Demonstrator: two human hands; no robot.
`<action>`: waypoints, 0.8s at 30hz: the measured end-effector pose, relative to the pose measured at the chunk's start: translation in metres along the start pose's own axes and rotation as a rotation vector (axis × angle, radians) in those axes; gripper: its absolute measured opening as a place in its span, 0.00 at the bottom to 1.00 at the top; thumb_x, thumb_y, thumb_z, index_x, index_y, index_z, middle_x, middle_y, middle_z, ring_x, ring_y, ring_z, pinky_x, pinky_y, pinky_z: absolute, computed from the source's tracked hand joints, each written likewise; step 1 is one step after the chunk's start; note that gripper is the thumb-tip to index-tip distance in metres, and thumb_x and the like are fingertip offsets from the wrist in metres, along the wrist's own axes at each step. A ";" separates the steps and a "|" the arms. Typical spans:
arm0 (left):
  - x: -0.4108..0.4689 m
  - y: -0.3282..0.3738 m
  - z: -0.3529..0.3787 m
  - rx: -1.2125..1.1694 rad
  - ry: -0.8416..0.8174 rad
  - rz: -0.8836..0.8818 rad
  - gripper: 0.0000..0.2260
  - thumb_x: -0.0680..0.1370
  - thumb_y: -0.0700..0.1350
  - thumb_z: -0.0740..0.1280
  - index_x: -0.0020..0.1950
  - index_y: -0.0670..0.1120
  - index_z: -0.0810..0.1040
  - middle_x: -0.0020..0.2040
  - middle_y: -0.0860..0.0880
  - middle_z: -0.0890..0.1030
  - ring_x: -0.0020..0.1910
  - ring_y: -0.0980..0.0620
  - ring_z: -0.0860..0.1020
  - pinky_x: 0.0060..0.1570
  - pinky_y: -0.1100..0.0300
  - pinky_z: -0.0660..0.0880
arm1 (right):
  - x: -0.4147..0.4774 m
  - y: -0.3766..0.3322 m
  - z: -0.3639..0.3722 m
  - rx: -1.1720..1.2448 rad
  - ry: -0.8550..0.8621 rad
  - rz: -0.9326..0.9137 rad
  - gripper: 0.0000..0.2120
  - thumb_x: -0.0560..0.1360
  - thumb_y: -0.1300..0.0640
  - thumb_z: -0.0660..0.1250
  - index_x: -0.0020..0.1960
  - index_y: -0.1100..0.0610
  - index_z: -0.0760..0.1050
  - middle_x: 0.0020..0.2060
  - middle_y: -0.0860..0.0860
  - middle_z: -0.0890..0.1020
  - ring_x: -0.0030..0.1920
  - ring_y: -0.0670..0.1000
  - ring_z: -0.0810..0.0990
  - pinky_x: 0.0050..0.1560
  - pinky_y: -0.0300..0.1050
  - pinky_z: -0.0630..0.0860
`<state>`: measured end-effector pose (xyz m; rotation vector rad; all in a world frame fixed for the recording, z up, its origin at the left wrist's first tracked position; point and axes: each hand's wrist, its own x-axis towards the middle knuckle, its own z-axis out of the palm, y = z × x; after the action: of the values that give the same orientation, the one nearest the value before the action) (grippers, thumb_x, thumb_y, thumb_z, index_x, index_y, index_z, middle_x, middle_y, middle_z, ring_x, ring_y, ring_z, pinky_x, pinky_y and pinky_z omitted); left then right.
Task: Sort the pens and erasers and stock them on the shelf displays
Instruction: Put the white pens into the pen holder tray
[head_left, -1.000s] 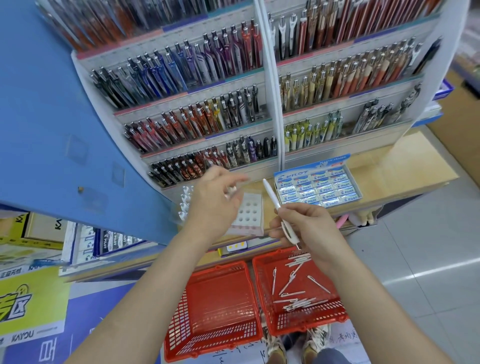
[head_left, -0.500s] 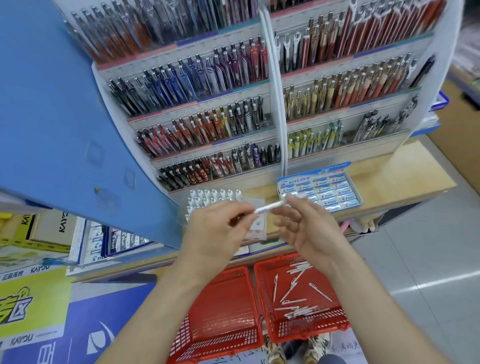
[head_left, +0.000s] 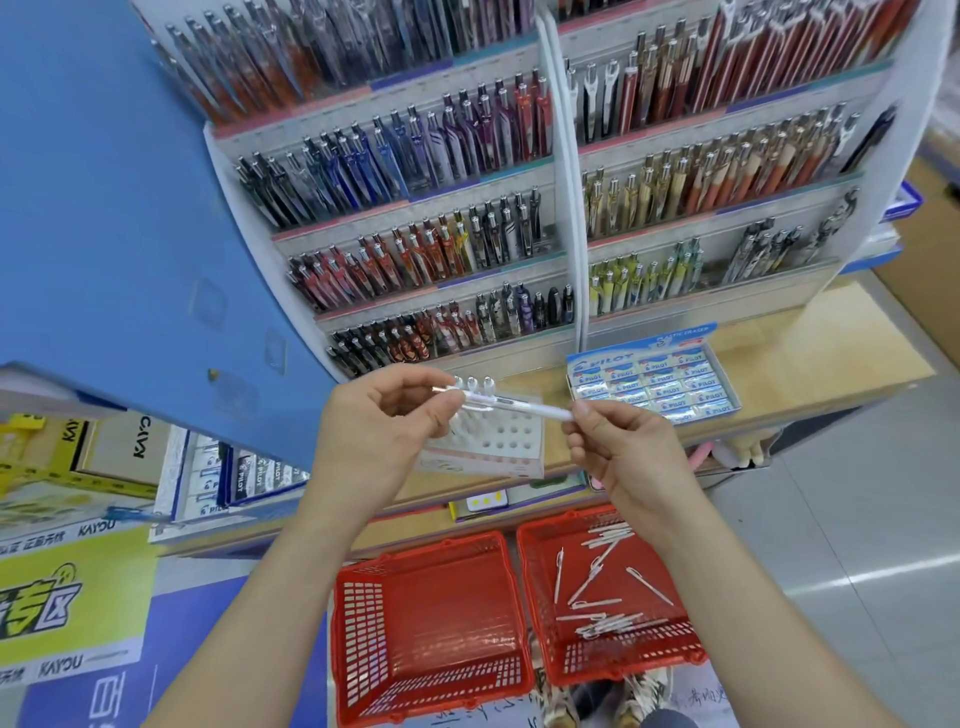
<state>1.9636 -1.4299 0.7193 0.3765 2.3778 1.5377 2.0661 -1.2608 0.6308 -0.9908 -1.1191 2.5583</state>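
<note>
White plastic in hand: pinching a pen (head_left: 519, 405) level, left hand (head_left: 374, 431) curled on one end, right hand (head_left: 623, 452) nipping the other, holed tray (head_left: 498, 447) just behind the fingers. Stocking step, seemingly; next likely needing tipping upright and threading into a free hole.

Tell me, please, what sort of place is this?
Most likely a stationery shop: a tiered display rack full of pens, a box of Pilot erasers on the wooden shelf, and red baskets on the floor.
</note>
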 end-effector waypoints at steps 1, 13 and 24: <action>0.001 0.000 -0.002 0.011 -0.010 0.011 0.06 0.71 0.38 0.73 0.41 0.49 0.83 0.35 0.45 0.83 0.33 0.51 0.80 0.37 0.63 0.79 | 0.000 0.003 0.001 -0.008 -0.005 0.007 0.03 0.74 0.65 0.67 0.44 0.65 0.79 0.31 0.56 0.80 0.27 0.47 0.77 0.29 0.36 0.76; 0.024 -0.024 0.008 0.596 0.019 0.330 0.03 0.74 0.44 0.71 0.44 0.47 0.84 0.36 0.53 0.83 0.37 0.53 0.80 0.42 0.56 0.77 | 0.014 0.035 -0.002 -0.366 0.124 0.054 0.02 0.77 0.62 0.66 0.47 0.57 0.77 0.36 0.55 0.78 0.35 0.50 0.76 0.30 0.39 0.72; 0.039 -0.058 0.031 0.761 -0.129 0.394 0.04 0.76 0.46 0.68 0.44 0.48 0.83 0.37 0.51 0.82 0.39 0.49 0.78 0.41 0.56 0.72 | 0.017 0.058 -0.004 -0.297 0.101 0.131 0.06 0.78 0.59 0.65 0.55 0.58 0.76 0.48 0.60 0.79 0.38 0.55 0.83 0.35 0.43 0.80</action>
<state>1.9350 -1.4126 0.6505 1.1135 2.8064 0.6124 2.0614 -1.2917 0.5793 -1.2833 -1.4803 2.4515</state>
